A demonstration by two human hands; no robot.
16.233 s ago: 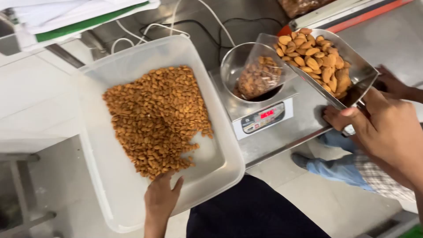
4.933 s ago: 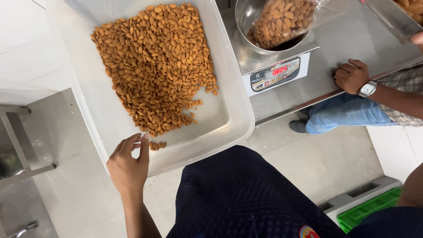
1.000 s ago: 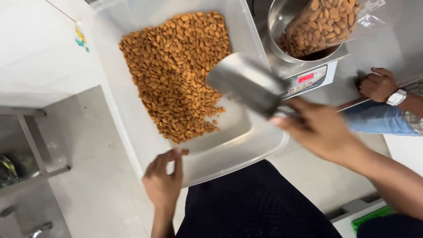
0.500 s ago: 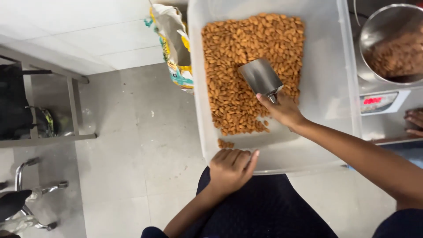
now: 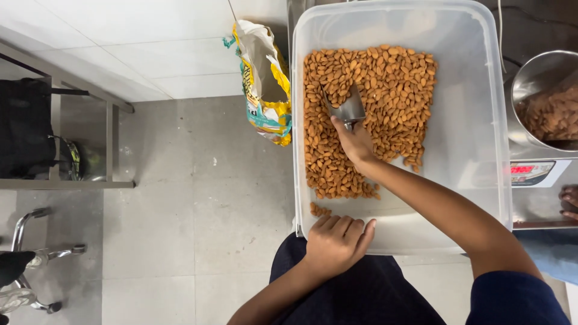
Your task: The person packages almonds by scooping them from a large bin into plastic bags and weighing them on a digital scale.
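Steel scoop (image 5: 346, 108) sits in the right hand (image 5: 356, 142), fingers closed round its short handle, blade pushed nose-first into the almonds (image 5: 367, 108) so the pile banks up against it. The wrist is bent down over the heap, which suits digging rather than lifting. The left hand (image 5: 337, 242) lies on the near rim of the tub (image 5: 475, 150), fingers curled over the edge and holding nothing else; it looks placed there to keep the tub from sliding while the scoop presses in.

The tub is a large clear plastic box, and the almonds fill its left and middle part, leaving the right side and far end bare. A few loose nuts lie by the near left corner, just beside the left hand.

To the right of the tub, on the tabletop, a metal bowl (image 5: 545, 96) stands on a scale (image 5: 536, 174) with a clear bag of almonds inside it, near enough for a short carry from the tub. Another person's fingers (image 5: 569, 201) show at the right edge, beside the scale.

On the floor to the left, a bright open sack (image 5: 265, 84) leans against the tub's side, and a metal rack (image 5: 66, 144) stands well apart
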